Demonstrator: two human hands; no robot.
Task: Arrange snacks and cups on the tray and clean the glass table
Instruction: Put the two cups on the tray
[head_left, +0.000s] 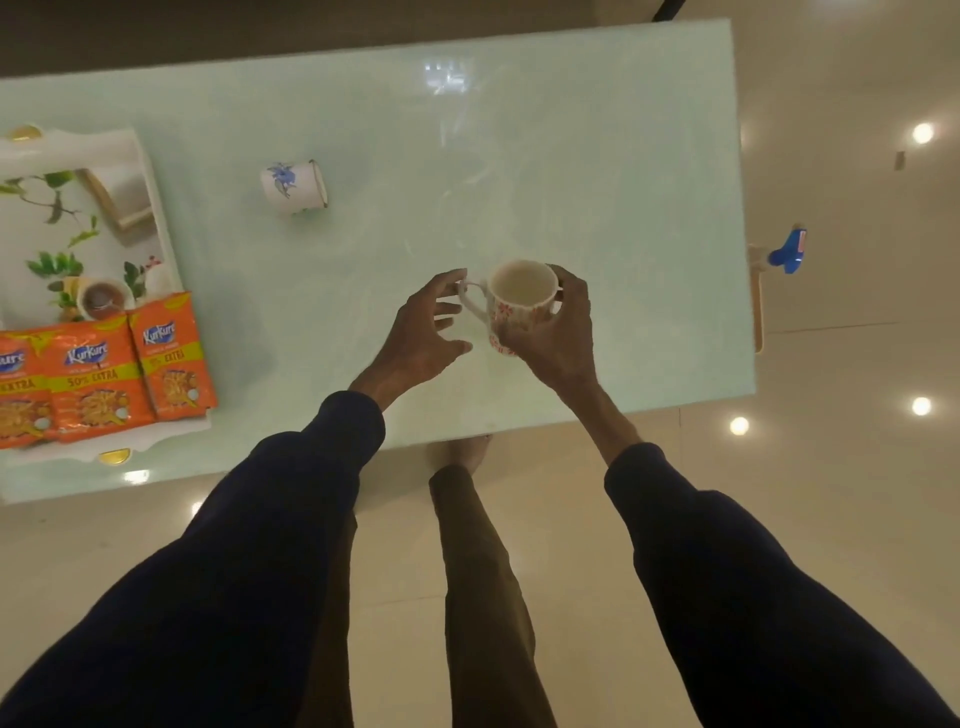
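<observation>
My right hand (558, 332) grips a white mug with red flowers (519, 296), upright, near the front middle of the glass table (519, 130). My left hand (423, 332) is spread open beside the mug, fingertips at its handle. A second white mug with a blue flower (293, 187) lies on its side further back left. At the left stands a white leaf-printed tray (150, 171) holding three orange snack packets (98, 369) along its near end and a small cup (101, 299) behind them.
A blue spray bottle (788, 252) sits beyond the table's right edge on a pale stand. Glossy beige floor surrounds the table, with ceiling lights reflected in it. My legs stand at the table's front edge.
</observation>
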